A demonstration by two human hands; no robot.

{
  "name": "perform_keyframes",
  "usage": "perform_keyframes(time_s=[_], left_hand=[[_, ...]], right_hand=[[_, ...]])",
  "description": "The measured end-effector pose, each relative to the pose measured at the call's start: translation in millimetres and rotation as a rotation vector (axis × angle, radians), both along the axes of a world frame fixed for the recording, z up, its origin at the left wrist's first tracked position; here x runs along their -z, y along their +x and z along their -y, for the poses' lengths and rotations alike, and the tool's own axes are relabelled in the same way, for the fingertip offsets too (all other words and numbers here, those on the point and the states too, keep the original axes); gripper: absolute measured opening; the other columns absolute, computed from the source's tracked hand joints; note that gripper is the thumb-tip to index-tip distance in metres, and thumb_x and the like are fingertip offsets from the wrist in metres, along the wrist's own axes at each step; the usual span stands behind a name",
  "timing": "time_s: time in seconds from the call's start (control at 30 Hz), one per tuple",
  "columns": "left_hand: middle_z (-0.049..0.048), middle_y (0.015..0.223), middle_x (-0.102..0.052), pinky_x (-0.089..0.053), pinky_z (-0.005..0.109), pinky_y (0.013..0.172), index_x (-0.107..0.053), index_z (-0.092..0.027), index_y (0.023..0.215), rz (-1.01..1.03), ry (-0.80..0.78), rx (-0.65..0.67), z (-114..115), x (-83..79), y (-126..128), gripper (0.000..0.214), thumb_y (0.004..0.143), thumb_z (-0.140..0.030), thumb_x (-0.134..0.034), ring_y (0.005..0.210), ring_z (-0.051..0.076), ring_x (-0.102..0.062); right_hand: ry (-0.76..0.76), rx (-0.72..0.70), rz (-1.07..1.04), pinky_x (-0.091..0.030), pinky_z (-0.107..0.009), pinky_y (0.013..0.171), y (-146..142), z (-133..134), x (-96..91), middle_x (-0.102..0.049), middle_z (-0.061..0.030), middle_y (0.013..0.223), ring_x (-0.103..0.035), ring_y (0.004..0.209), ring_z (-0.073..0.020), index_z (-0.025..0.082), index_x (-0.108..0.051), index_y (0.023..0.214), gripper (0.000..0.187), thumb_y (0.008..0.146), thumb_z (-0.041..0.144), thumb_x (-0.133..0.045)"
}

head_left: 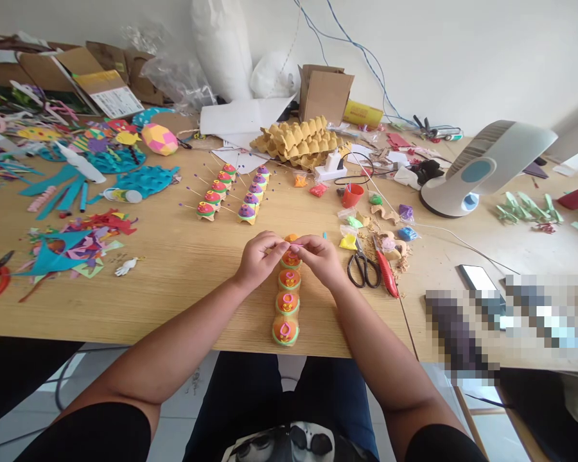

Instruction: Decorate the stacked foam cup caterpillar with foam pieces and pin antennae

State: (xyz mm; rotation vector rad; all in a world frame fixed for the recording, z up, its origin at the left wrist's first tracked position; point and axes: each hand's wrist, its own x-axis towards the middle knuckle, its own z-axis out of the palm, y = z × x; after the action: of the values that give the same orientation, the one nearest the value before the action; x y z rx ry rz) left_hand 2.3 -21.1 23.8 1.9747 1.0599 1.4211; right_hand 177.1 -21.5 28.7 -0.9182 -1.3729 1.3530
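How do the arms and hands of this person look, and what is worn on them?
Black short sleeves cover both upper arms and end near the elbows, with no marking visible on them. The forearms are bare. The left hand and right hand wear no gloves, and no watch or bracelet shows at either wrist.

Tabletop (183,256), mid-frame, looked wood-grained, smooth, faintly glossy. Orange-topped cups (289,280), lower centre, looked matt. Egg trays (298,138), upper centre, were rough, matt pulp. Fan (503,154), upper right, looked smooth plastic. Bag (178,77), upper left: shiny plastic.
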Motion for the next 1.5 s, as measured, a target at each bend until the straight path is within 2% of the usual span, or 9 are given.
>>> perform_keyframes(time_s=[0.2, 0.43, 0.63, 0.8, 0.87, 0.93, 1.03, 1.27, 1.5], left_hand=[[0.0051, 0.078, -0.067, -0.050, 0.031, 0.078, -0.074, -0.018, 0.086, 0.068, -0.060, -0.022, 1.4, -2.4, -0.1, 0.038, 0.101, -0.040, -0.047, 0.079, 0.016, -0.063], [0.0078, 0.099, -0.072, -0.052, 0.031, 0.079, -0.073, -0.020, 0.108, 0.049, -0.065, 0.063, 1.3, -0.9, 2.2, 0.025, 0.091, -0.037, -0.066, 0.090, 0.018, -0.065], [0.0071, 0.092, -0.073, -0.054, 0.031, 0.077, -0.076, -0.020, 0.095, 0.057, -0.058, 0.062, 1.2, -0.8, 4.4, 0.016, 0.090, -0.033, -0.068, 0.088, 0.018, -0.066], [0.0060, 0.088, -0.073, -0.053, 0.030, 0.076, -0.076, -0.020, 0.092, 0.064, -0.035, 0.033, 0.5, -1.6, 3.3, 0.015, 0.089, -0.032, -0.068, 0.084, 0.016, -0.065], [0.0057, 0.088, -0.073, -0.052, 0.030, 0.075, -0.076, -0.020, 0.093, 0.059, -0.032, 0.018, 0.2, -0.7, 2.6, 0.015, 0.090, -0.032, -0.068, 0.082, 0.016, -0.065], [0.0052, 0.087, -0.072, -0.052, 0.030, 0.075, -0.075, -0.021, 0.092, 0.049, -0.026, 0.004, 0.1, 0.1, 2.0, 0.015, 0.090, -0.032, -0.067, 0.081, 0.015, -0.064], [0.0046, 0.084, -0.071, -0.052, 0.030, 0.075, -0.074, -0.020, 0.089, 0.038, -0.007, -0.010, 0.5, 0.1, 1.8, 0.015, 0.091, -0.033, -0.066, 0.080, 0.015, -0.063], [0.0061, 0.093, -0.072, -0.051, 0.031, 0.077, -0.073, -0.020, 0.102, 0.026, -0.018, -0.009, 1.1, -1.3, 2.5, 0.020, 0.087, -0.033, -0.071, 0.085, 0.017, -0.065], [0.0067, 0.092, -0.074, -0.053, 0.032, 0.081, -0.075, -0.020, 0.093, 0.019, 0.010, -0.022, 0.0, 0.9, 1.3, 0.016, 0.090, -0.034, -0.067, 0.087, 0.017, -0.066]], right_hand=[[0.020, 0.030, 0.070, -0.045, -0.026, 0.061, 4.8, 0.3, -4.2, -0.066, -0.0021, 0.069, -0.056, 0.064, -0.0127, 0.019, -0.065, 0.073, 0.044, 0.075, 0.062, -0.073], [0.073, 0.022, 0.154, -0.040, -0.027, 0.058, 7.9, 1.1, -8.1, -0.060, -0.0014, 0.060, -0.049, 0.058, -0.0118, 0.017, -0.067, 0.065, 0.053, 0.086, 0.066, -0.059], [0.062, 0.001, 0.180, -0.039, -0.027, 0.058, 6.6, 1.2, -7.8, -0.061, -0.0023, 0.060, -0.049, 0.058, -0.0119, 0.017, -0.066, 0.063, 0.058, 0.086, 0.070, -0.056], [0.058, -0.018, 0.123, -0.039, -0.027, 0.057, 8.2, 0.1, -8.5, -0.058, -0.0016, 0.060, -0.048, 0.058, -0.0119, 0.018, -0.065, 0.067, 0.063, 0.091, 0.072, -0.042], [0.052, -0.026, 0.075, -0.040, -0.026, 0.058, 8.8, -0.7, -8.9, -0.060, -0.0011, 0.065, -0.049, 0.060, -0.0116, 0.018, -0.065, 0.074, 0.056, 0.090, 0.069, -0.048], [0.025, -0.035, 0.033, -0.043, -0.026, 0.059, 8.4, -1.1, -8.9, -0.062, -0.0005, 0.071, -0.052, 0.062, -0.0114, 0.019, -0.065, 0.084, 0.045, 0.083, 0.065, -0.064], [-0.004, -0.033, -0.011, -0.045, -0.025, 0.060, 6.5, -1.1, -8.2, -0.064, -0.0001, 0.074, -0.055, 0.064, -0.0114, 0.020, -0.063, 0.088, 0.043, 0.074, 0.058, -0.077], [0.003, -0.009, -0.040, -0.047, -0.025, 0.059, 6.1, -0.9, -8.8, -0.064, 0.0005, 0.071, -0.054, 0.061, -0.0104, 0.020, -0.062, 0.084, 0.039, 0.075, 0.055, -0.077], [-0.006, -0.001, -0.017, -0.047, -0.025, 0.059, 6.1, -0.8, -8.1, -0.064, 0.0005, 0.071, -0.055, 0.062, -0.0104, 0.020, -0.063, 0.082, 0.041, 0.073, 0.056, -0.079]])
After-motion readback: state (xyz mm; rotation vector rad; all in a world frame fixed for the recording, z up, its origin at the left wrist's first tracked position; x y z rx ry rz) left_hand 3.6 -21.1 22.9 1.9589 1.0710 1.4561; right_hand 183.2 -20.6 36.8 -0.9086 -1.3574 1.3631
